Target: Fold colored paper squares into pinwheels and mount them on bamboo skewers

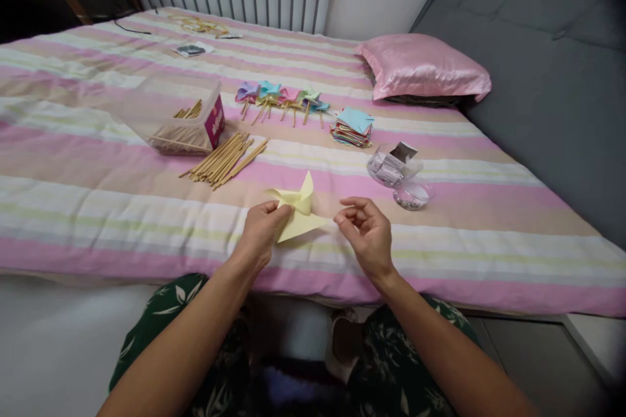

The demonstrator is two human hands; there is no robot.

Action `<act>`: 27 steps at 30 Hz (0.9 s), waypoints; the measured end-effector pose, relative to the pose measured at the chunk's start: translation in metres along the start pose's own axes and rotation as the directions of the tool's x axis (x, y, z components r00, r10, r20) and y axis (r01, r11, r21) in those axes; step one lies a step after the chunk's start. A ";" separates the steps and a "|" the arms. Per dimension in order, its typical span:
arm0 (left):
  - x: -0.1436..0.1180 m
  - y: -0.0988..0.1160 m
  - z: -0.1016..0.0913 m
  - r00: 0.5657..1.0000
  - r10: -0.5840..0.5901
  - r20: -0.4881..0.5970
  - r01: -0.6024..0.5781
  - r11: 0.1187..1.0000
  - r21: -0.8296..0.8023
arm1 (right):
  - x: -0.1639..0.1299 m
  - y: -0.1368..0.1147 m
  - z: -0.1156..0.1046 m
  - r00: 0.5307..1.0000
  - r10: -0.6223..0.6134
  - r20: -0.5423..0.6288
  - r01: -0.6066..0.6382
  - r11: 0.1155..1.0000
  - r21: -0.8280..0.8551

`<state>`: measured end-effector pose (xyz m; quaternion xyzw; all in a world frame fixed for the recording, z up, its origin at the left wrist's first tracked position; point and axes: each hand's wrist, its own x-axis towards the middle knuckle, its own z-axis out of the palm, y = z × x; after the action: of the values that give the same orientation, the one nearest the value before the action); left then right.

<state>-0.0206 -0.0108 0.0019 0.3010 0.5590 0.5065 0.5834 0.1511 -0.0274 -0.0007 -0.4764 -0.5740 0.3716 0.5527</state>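
Note:
My left hand [261,231] pinches a pale yellow folded paper pinwheel [299,212] just above the striped bedspread [98,208] near the bed's front edge. My right hand [366,231] hovers a little to the right of the paper, its fingers curled together at the tips; whether it holds something tiny I cannot tell. Beyond the hands lies a bundle of wooden sticks [225,159]. Further back rest a row of finished coloured pinwheels [281,98] and a stack of coloured paper squares [352,127].
A clear plastic box [169,114] with sticks in it stands at the left. A small clear container and its lid [398,172] sit right of my hands. A pink pillow [423,65] lies against the grey headboard [538,45]. A radiator stands behind the bed.

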 end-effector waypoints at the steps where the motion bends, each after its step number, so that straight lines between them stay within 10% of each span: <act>1: -0.001 0.001 0.001 1.000 -0.011 -0.003 0.011 0.999 -0.038 | -0.003 -0.002 0.002 0.999 -0.022 0.035 0.023 0.999 -0.037; 9: -0.007 0.005 0.008 0.995 -0.098 0.007 0.097 0.979 -0.179 | -0.021 -0.001 0.018 0.957 -0.046 0.287 0.097 0.981 -0.166; 27: -0.011 -0.007 0.011 0.985 -0.091 0.144 0.123 0.966 -0.226 | -0.021 0.005 0.025 0.977 0.098 0.187 -0.093 0.995 -0.036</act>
<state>-0.0067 -0.0209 0.0012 0.2326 0.4710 0.5154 0.6771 0.1260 -0.0438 -0.0138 -0.4735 -0.6052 0.4334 0.4708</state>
